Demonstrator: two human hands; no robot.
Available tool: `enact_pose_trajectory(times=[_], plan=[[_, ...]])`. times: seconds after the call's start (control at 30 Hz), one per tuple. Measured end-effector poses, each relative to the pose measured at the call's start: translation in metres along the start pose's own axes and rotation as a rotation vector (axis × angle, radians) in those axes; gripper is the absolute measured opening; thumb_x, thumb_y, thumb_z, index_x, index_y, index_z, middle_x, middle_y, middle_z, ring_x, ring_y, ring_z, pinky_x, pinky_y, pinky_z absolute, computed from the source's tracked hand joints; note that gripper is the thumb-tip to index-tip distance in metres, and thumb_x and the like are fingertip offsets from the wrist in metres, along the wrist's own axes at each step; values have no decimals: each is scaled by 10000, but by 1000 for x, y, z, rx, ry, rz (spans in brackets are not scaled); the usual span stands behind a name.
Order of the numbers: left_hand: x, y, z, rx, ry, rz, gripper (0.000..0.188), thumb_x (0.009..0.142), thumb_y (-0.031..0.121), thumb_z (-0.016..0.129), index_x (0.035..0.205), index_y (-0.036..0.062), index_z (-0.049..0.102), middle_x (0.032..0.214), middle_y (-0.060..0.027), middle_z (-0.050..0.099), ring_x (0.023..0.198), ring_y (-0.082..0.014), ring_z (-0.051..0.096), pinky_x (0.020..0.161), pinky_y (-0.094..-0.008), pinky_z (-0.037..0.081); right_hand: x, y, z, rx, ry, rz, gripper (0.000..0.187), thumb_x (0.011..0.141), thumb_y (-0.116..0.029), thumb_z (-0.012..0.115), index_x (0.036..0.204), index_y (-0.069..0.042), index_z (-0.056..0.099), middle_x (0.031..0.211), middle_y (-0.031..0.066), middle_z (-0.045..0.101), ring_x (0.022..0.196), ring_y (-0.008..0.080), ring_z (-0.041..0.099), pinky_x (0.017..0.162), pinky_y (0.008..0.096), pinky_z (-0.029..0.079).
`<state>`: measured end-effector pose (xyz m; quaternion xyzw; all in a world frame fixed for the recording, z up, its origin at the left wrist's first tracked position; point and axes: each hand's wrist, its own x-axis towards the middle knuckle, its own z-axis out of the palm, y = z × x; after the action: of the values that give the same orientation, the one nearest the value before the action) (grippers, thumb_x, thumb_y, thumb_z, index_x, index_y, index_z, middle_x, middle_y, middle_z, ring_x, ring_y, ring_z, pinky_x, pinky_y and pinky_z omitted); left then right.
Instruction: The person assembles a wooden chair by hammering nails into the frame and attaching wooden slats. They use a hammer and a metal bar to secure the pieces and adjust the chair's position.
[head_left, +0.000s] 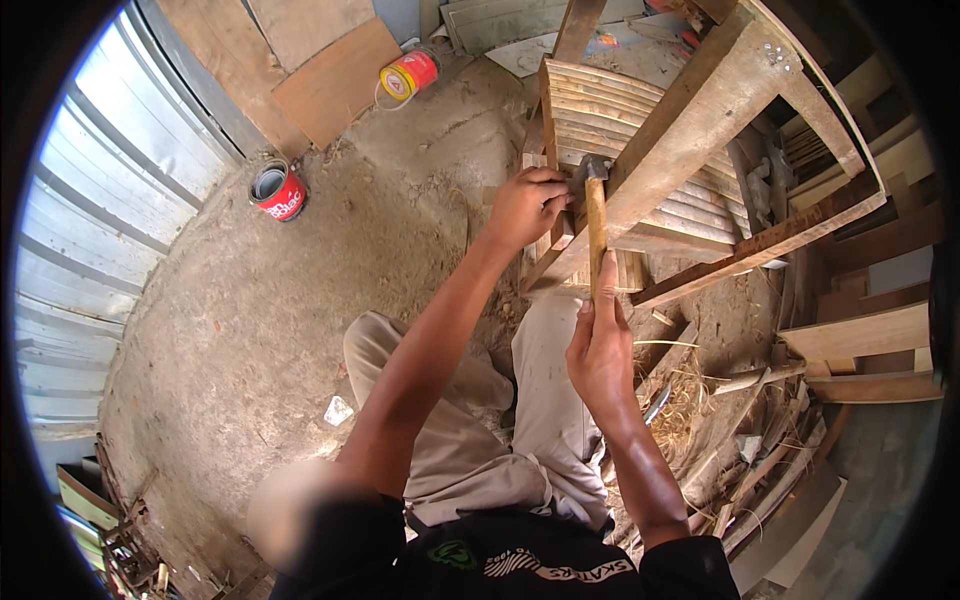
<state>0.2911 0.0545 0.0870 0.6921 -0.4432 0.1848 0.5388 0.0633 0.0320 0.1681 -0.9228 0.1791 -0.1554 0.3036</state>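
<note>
Head view: a hammer held beside a slatted wooden frame.
The hammer has a dark, blocky metal head and a straight, yellow-brown wooden handle; its head overlaps the near side of a thick beam, though whether they touch cannot be told. The frame, brown and scuffed with rows of paler slats, stands tilted on the dusty floor, ahead of the person and to the right. The right hand grips the handle low, index finger laid along it, forearm rising from the lower right. The left arm reaches forward and rightward, the left hand with bent fingers close to the hammer head; whether it pinches anything cannot be told.
</note>
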Motion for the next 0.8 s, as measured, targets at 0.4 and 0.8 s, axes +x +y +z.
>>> enact_pose_trajectory(times=[0.4, 0.8], plan=[[-1, 1, 1, 20, -5, -8, 86, 777, 99, 743, 860, 77, 752, 950, -55, 707, 880, -283, 666, 772, -377, 554, 1, 1, 4, 79, -15, 16, 699, 931, 44, 466, 1546, -4, 137, 1033, 357, 586, 800, 468, 646, 686, 476, 520], [-2, -1, 1, 63, -7, -8, 88, 783, 118, 735, 861, 88, 763, 964, -43, 713, 883, -264, 670, 766, -371, 561, 4, 3, 4, -41, 121, -62, 718, 923, 38, 465, 1555, -34, 131, 1058, 355, 596, 780, 460, 656, 661, 477, 526]])
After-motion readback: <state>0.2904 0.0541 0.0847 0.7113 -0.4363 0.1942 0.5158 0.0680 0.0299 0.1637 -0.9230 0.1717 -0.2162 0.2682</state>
